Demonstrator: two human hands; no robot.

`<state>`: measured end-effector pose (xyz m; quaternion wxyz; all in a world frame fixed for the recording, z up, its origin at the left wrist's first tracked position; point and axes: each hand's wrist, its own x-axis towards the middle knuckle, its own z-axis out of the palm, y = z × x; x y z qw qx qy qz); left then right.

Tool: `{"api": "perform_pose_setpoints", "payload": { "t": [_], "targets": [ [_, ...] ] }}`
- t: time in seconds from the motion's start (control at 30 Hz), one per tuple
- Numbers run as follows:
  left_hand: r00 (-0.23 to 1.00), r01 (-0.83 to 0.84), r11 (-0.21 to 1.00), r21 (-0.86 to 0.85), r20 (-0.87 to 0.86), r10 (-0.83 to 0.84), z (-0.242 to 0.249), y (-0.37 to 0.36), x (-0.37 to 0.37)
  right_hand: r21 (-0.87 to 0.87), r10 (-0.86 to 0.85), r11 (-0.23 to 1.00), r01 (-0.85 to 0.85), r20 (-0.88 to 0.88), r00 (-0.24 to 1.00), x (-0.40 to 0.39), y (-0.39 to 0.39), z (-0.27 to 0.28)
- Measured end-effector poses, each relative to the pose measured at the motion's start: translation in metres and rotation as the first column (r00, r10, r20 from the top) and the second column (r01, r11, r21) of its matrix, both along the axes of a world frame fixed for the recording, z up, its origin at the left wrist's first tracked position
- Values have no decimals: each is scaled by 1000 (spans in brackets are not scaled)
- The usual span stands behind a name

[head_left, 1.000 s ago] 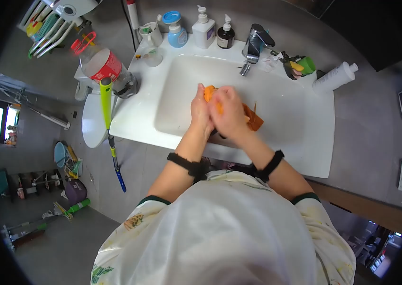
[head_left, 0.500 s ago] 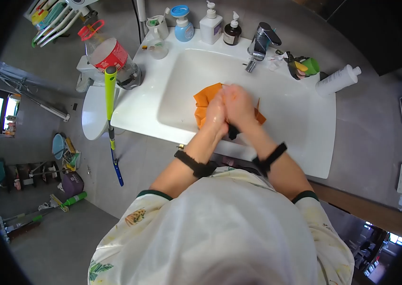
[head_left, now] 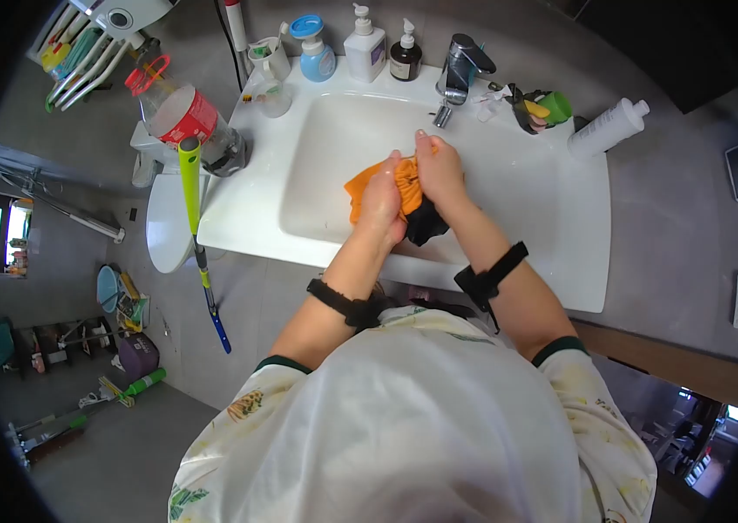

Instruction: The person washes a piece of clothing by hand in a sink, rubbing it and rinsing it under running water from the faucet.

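An orange and black cloth [head_left: 408, 185] is bunched between my two hands over the white sink basin [head_left: 508, 218]. My left hand [head_left: 381, 202] is closed on its left part, and a flap of orange sticks out beyond the fingers. My right hand [head_left: 441, 174] grips the right part, with the thumb up. Black fabric hangs down below and between the hands. Both hands look wet. The chrome faucet [head_left: 458, 74] stands behind the basin, beyond my hands.
Along the back rim stand a blue foam bottle [head_left: 317, 57], a white pump bottle [head_left: 364, 48] and a dark pump bottle [head_left: 406, 57]. A white bottle [head_left: 609, 126] leans at the right. A large plastic bottle [head_left: 186, 118] and a green-handled tool [head_left: 190, 187] are at the left.
My hands were pressed together above the cloth; now they are slightly apart and hold it between them, lifted and gathered. More of the black fabric shows. The view has shifted slightly.
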<state>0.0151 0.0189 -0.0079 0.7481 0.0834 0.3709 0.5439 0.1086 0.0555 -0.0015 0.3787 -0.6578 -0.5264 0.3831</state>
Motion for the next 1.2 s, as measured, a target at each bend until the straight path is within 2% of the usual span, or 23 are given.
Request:
{"api": "perform_pose_setpoints", "payload": {
  "t": [0.03,0.07,0.1,0.17,0.2,0.27,0.37,0.43,0.47,0.53,0.63,0.7,0.73,0.8,0.83,0.9,0.93,0.97,1.0,1.03,1.1,1.17,1.2],
  "targets": [
    [995,-23,999,-47,91,27,2,3,-4,137,17,990,-34,122,992,-5,-7,4],
    [995,-87,996,-30,42,88,-3,10,-8,448,52,883,-138,197,979,-14,-17,-7],
    [994,-98,995,-29,42,99,-16,14,-13,571,136,767,-294,302,943,-25,-40,6],
    [992,17,996,92,125,-29,-43,18,-21,644,43,674,-362,455,889,-33,-59,14],
    [998,-60,998,-35,-11,60,-9,4,-7,492,73,828,-270,381,922,-18,-41,-4],
    [999,-10,1000,25,-35,11,13,-8,-6,145,5,988,-47,280,960,25,13,-31],
    [999,-19,996,83,-32,21,21,-4,-30,294,-85,956,-2,283,955,66,34,-15],
    [975,-72,982,175,-194,106,19,8,-56,335,73,936,-104,104,992,76,29,11],
    [973,-81,981,177,-199,117,20,11,-62,337,83,935,-112,99,992,74,30,11],
    [947,-58,963,264,-289,137,20,14,-68,232,42,973,13,-230,972,70,26,13],
    [969,-170,966,197,-143,200,9,20,-52,354,-4,931,86,-225,974,34,-5,30],
    [985,-136,991,13,-103,136,0,19,-23,634,40,768,-89,91,995,-9,-38,29],
    [988,98,835,542,-157,-14,-33,9,-12,636,35,767,-85,90,995,-9,-36,23],
    [987,84,964,254,-154,-46,-16,-8,6,374,139,896,-240,278,951,-5,-39,8],
    [985,58,998,-13,-159,-60,15,-13,17,-19,161,987,-160,193,968,10,-13,16],
    [972,115,993,2,-205,-112,12,-20,25,-54,106,993,-108,-25,994,34,12,-6],
    [960,150,988,29,-243,-138,11,-18,27,-53,108,993,-109,-22,994,29,4,2],
    [962,145,989,30,-238,-133,-17,-5,14,130,149,980,-154,45,988,17,-14,7],
    [974,210,942,262,31,-226,-66,19,-10,305,181,929,-209,118,976,3,-34,15],
    [974,193,924,330,52,-222,-59,17,-10,472,262,803,-364,268,927,-14,-54,20],
    [970,151,876,459,104,-221,-40,12,-10,481,197,828,-288,232,953,-14,-45,7],
    [982,90,996,-23,-164,-93,-3,-2,10,263,70,956,-129,221,973,6,0,-15],
    [987,157,987,30,-35,-156,-6,-8,14,162,40,984,-75,213,976,16,14,-3]
  ]
}}
